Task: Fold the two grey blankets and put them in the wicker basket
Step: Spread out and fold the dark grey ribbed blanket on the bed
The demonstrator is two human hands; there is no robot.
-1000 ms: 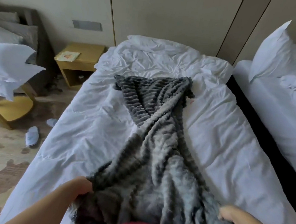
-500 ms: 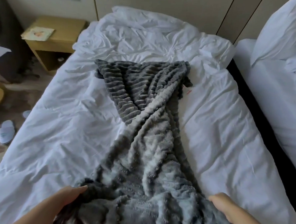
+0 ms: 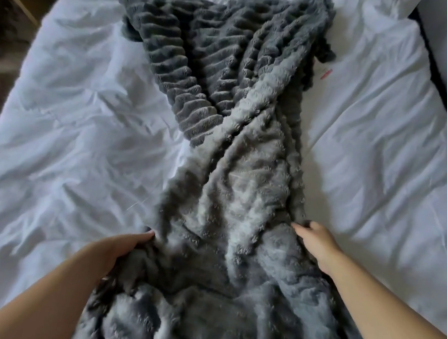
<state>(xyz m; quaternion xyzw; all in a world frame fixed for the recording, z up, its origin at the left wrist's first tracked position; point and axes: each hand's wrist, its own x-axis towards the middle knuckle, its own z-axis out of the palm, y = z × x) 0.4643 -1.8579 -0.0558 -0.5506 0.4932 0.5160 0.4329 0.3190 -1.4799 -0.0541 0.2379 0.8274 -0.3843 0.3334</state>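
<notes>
Grey ribbed blanket (image 3: 234,149) lying lengthwise on white bed (image 3: 75,134), twisted at middle, far end spreading wide, near end bunching toward camera. Left hand (image 3: 118,246) gripping left edge of blanket, fingers curling into fabric. Right hand (image 3: 314,243) resting at right edge, fingers bent onto pile; full grip hard to tell. Small red-and-white tag (image 3: 325,73) showing beside far right edge.
</notes>
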